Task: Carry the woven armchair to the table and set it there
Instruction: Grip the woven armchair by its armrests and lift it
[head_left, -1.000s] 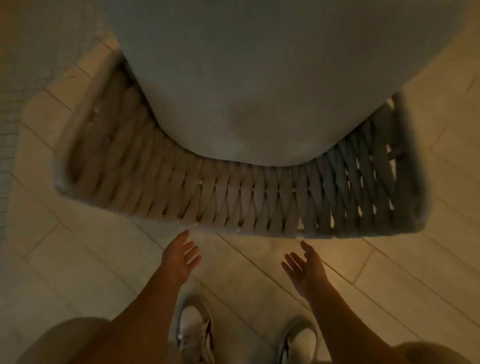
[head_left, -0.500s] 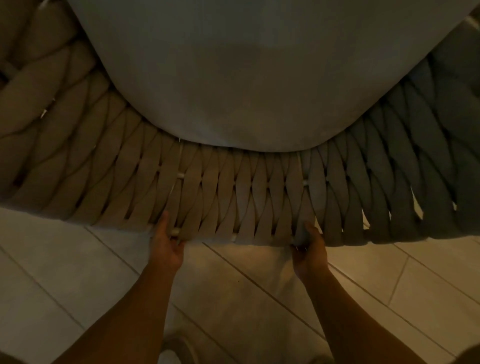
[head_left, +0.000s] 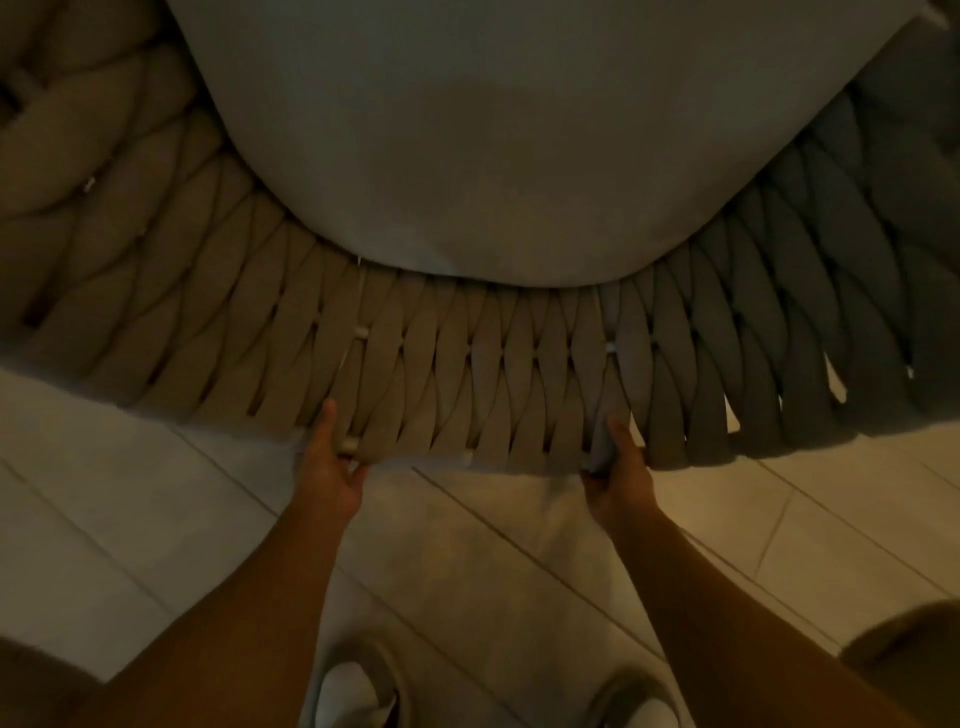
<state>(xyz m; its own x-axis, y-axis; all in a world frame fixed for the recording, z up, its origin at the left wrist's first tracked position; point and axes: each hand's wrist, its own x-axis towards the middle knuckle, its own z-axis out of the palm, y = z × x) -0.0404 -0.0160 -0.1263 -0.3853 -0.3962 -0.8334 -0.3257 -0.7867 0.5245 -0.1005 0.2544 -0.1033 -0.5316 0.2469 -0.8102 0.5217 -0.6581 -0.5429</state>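
The woven armchair (head_left: 467, 374) fills the upper half of the head view, its curved back of thick beige straps turned toward me. A pale grey cushion (head_left: 493, 130) lies in its seat beyond the back. My left hand (head_left: 332, 467) grips the top rail of the back left of centre, thumb over the straps and fingers under the rim. My right hand (head_left: 618, 467) grips the same rail right of centre in the same way. No table is in view.
Pale floor tiles (head_left: 519, 571) with thin grout lines run diagonally under me. My two light shoes (head_left: 358, 691) show at the bottom edge between my forearms. The light is dim.
A second ago both hands were open and short of the chair. They reached forward and closed on the back's top rail, and the chair now looms larger and closer.
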